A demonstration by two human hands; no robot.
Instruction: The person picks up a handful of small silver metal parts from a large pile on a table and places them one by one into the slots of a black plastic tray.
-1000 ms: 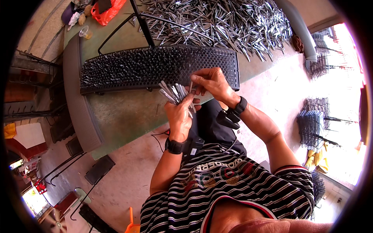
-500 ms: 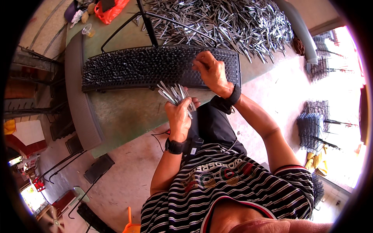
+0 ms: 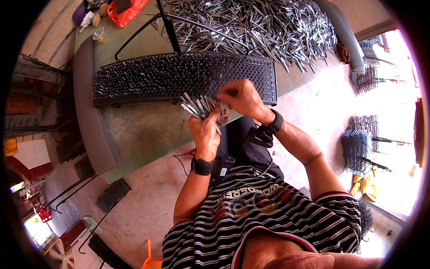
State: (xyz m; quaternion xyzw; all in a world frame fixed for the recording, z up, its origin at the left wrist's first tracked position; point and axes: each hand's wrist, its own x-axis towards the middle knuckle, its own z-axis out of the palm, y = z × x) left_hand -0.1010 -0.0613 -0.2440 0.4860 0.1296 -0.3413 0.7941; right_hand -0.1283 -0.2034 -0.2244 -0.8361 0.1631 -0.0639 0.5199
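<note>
My left hand [image 3: 205, 133] is closed around a fanned bundle of thin, flat metal strips [image 3: 195, 106], just off the near edge of a long black perforated panel [image 3: 262, 78]. Beside the bundle's right side, my right hand [image 3: 244, 99] has its fingers curled in a pinch; whatever is between the fingertips is too small to make out. Short silvery pieces stand in the panel's holes over its left and middle parts. Towards its right end the holes show bare.
A large heap of loose metal strips [image 3: 255, 27] covers the far side of the green table [image 3: 139, 130]. A black metal frame [image 3: 170, 31] rises behind the panel. At the far left lie a red plastic bag [image 3: 123, 15] and a clear cup [image 3: 101, 35]. Wire racks [image 3: 358, 143] stand at right.
My right hand has come back from over the panel's right part towards me, down to the bundle. My left hand stays nearly in place, holding the strips.
</note>
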